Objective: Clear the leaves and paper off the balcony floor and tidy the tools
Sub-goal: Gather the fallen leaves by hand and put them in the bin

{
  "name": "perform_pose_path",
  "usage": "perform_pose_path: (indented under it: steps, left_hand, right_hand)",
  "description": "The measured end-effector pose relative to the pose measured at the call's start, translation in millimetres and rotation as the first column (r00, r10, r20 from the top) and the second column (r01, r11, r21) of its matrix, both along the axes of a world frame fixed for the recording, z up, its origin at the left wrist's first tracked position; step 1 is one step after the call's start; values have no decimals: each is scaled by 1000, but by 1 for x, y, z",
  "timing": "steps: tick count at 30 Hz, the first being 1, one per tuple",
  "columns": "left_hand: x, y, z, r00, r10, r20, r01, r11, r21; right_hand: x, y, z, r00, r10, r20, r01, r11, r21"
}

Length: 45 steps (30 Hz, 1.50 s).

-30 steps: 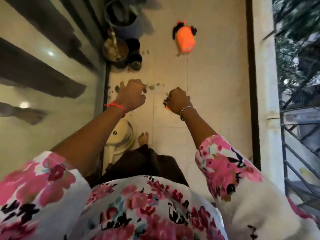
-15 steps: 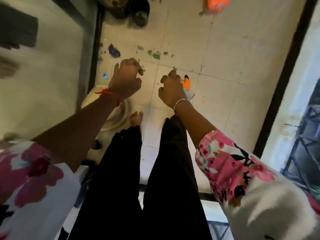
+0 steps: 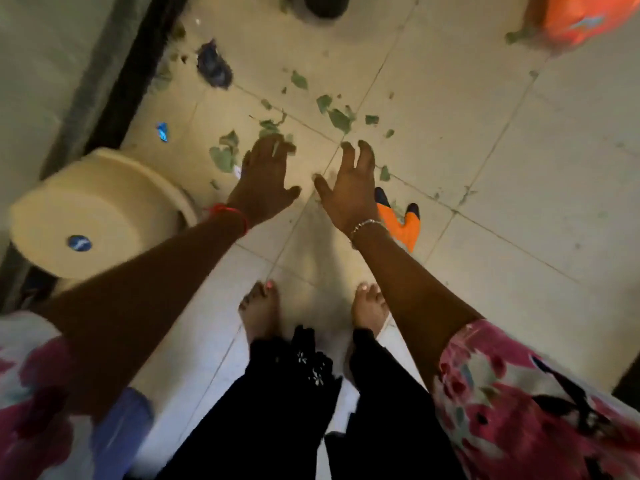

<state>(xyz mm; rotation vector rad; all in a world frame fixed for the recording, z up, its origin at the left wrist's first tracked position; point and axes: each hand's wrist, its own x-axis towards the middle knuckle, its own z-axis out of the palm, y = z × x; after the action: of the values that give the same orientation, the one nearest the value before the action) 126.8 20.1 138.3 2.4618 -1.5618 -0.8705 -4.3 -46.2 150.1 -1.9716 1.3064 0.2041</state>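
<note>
Two bare hands, left hand [image 3: 265, 181] and right hand [image 3: 349, 188], are stretched down with each grip open and empty. Torn green leaves [image 3: 337, 117] lie scattered just beyond the fingertips (an orange tool [image 3: 398, 223] beside the right hand). The scraps are best gathered inward before pinching.

Dim, warm, yellowish light lies over the tiled floor [image 3: 450, 150], brightest toward the upper right of the frame. Motion blur smears everything, worst at the edges: the floral sleeves [image 3: 519, 403] at the bottom corners and the cream bin [image 3: 90, 209] at left. Forearms read nearly black.
</note>
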Motion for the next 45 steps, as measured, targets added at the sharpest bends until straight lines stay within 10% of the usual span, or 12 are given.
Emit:
perform_pose_path:
  steps: [12,22,35,40,45]
  left_hand:
    - [58,-30,-220,944,254,211,-209,954,-214]
    - [60,-32,-238,936,284,208,-200,915,-350]
    - [64,-22,-210,945,291,-153,-327,790,-518]
    - [64,-25,-206,974,190,-120,-225,842,-490]
    - [57,-67,-191,991,20,-130,-82,867,-492]
  right_hand:
    - [42,-112,-227,879,-462,117,467,787,-403]
    - [87,-124,-253,958,-123,259,253,786,-564]
    - [112,-80,-231,817,352,457,-246,929,-277]
    - [77,-73,-219,730,32,683,-19,999,-27]
    - [47,-111,-216,758,-131,639,311,933,-178]
